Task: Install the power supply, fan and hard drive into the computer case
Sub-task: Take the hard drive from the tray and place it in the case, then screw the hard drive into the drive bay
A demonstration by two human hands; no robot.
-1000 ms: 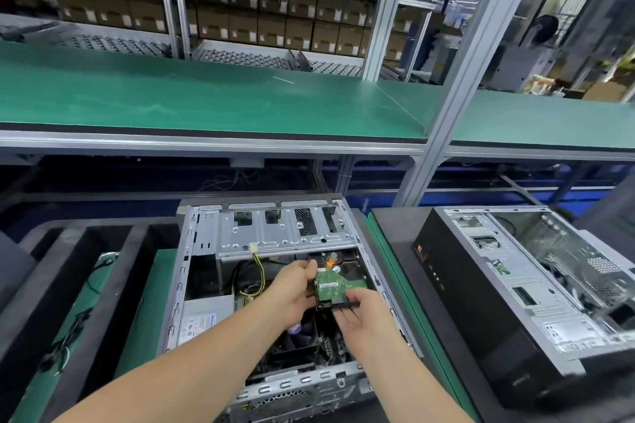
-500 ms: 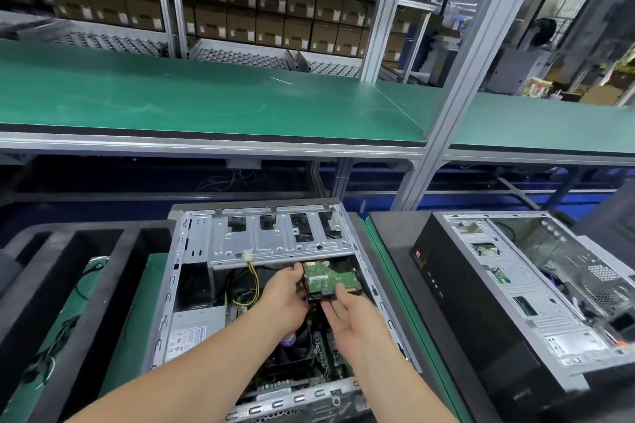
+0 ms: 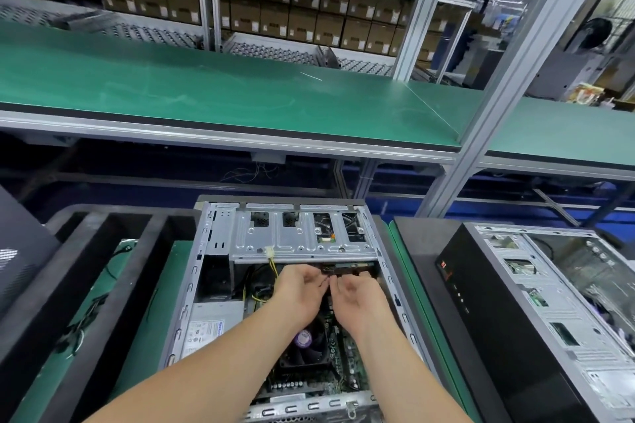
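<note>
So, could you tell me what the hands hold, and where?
Cannot tell: the left hand and right hand curl at the hard drive's near edge, but blur hides any grip.

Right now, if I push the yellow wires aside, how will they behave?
Yellow wires look thin and loop loosely beside the left hand, so probably floppy and light. Their white plug may snag the bracket.

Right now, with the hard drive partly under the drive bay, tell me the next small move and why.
Probably nudge the hard drive a little deeper under the drive bay: only its near edge shows, with the left hand and right hand right behind it.
</note>
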